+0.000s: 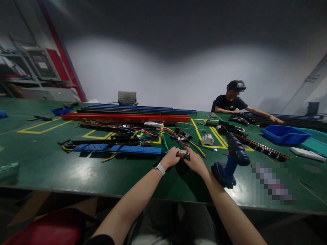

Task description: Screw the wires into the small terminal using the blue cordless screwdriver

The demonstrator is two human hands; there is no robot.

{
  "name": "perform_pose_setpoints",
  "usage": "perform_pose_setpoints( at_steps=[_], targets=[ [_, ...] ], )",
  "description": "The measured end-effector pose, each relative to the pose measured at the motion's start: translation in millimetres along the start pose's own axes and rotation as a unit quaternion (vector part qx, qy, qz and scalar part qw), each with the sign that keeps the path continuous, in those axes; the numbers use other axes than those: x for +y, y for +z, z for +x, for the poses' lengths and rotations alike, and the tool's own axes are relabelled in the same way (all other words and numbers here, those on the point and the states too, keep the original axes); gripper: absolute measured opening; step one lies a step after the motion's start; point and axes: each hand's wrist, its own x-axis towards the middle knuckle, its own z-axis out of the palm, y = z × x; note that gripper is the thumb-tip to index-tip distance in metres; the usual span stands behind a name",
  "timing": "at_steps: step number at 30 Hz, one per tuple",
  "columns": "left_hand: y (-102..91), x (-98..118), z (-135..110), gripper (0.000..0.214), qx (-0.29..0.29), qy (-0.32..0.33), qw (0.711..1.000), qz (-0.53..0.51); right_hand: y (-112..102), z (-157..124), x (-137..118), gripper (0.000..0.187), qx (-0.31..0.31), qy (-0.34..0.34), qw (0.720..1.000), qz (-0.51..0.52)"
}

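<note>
Both my hands meet over the green table's front half around a small whitish block with an orange mark [182,153], whose kind I cannot make out. My left hand [171,157], with a watch on its wrist, closes on the block's left end. On the right end are the fingers of my right hand [196,161]. To the left lies a strip of blue sockets [140,149]. Beyond my hands spread loose coloured wires [163,134] with white connectors. A blue and black cordless drill [231,161] stands by my right forearm.
Across the green table [51,170], a person [230,100] stretches an arm rightward. A white circuit breaker [207,139] sits beyond my right hand. Long red [125,117] and blue rails lie at the back. A blue bin [284,134] stands right, near a copper-coloured strip [263,146].
</note>
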Motion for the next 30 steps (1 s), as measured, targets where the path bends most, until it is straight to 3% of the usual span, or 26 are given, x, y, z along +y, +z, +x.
perform_pose_setpoints(
  at_steps=[5,14,18,23,27,30],
  targets=[
    [-10.5,6,0,0.009,-0.03,0.006,0.998,0.048,21,2,16,0.029,-0.02,0.033,0.999,0.014],
    [-43.1,20,-3,0.031,-0.05,-0.035,0.987,0.149,23,-4,18,0.019,0.006,0.008,0.999,0.052],
    [-72.0,0,-4,0.063,-0.056,0.012,0.984,0.167,20,-5,16,0.021,-0.003,0.023,0.998,0.059],
    [-106.5,-41,-3,0.09,-0.167,0.051,0.966,0.191,19,-6,14,0.021,0.0,0.029,0.998,0.056],
    [-115.7,-62,3,0.094,-0.246,0.061,0.948,0.192,20,-6,15,0.018,-0.003,0.031,0.998,0.052],
    [-112.4,-69,9,0.097,-0.261,0.08,0.941,0.198,21,-5,17,0.016,-0.002,0.024,0.999,0.045]
  ],
)
